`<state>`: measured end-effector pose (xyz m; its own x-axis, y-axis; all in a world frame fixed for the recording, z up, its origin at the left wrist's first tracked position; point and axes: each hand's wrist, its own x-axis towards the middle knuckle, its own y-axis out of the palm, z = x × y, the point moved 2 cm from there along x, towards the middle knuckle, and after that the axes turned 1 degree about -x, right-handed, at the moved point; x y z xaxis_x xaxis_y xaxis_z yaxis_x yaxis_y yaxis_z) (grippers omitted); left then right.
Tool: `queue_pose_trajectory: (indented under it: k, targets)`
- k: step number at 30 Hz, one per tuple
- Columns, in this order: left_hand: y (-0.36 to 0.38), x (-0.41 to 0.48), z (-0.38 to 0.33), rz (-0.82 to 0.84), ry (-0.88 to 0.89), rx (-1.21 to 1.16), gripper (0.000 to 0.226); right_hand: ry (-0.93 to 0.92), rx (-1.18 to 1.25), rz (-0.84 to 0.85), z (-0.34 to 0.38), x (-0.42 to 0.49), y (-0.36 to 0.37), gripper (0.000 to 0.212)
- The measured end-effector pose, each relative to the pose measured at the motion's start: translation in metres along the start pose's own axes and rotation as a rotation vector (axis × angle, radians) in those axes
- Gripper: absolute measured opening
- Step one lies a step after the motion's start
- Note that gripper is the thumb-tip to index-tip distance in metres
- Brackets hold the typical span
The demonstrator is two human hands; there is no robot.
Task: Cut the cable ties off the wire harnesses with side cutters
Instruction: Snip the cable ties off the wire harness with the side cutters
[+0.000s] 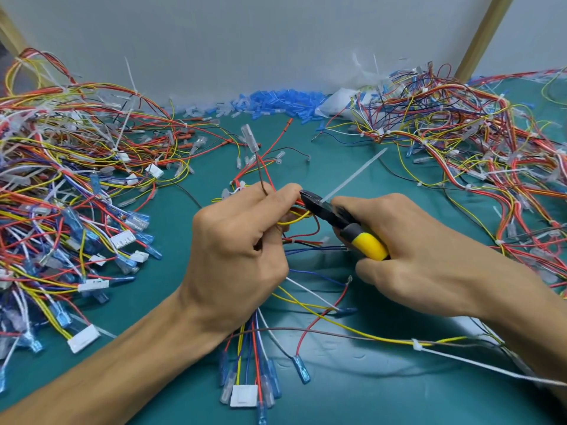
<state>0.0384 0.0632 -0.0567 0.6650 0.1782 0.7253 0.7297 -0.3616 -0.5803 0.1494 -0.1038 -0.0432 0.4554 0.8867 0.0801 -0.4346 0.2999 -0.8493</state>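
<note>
A: How does the left hand (236,250) sit?

B: Knuckles up, forearm running in from seven o'clock. Its grip is closed around a wire harness (294,219) at the centre of the green counter (352,391); the thumb and forefinger pinch the red and yellow loops, and the connector ends (245,391) hang out below the wrist toward six o'clock.

A: And the right hand (408,240)?

B: It comes in from four o'clock, its grip wrapped tight on the yellow-and-grey handles of the side cutters (340,223). The black nose points to ten o'clock and meets the bundle just beside the left fingertips.

A: Where is the cable tie (352,176)?

B: Its white tail sticks up from the cutter nose toward one o'clock. Whether the blades have closed on it, the view does not show.

A: Around them?

B: Harness piles at nine o'clock (70,185) and two o'clock (472,127), loose blue sleeves (276,102) at twelve.
</note>
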Motion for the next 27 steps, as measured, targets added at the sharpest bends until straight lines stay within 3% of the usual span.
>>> queue_pose_trajectory:
  k: [13,27]
  targets:
    - [-0.002,0.000,-0.002,-0.006,-0.015,-0.061,0.035,0.016,0.132,-0.039,0.002,0.004,0.005,0.024]
    - [-0.003,0.002,0.005,-0.043,0.006,-0.130,0.032,-0.097,0.048,-0.009,0.006,0.001,-0.008,0.028]
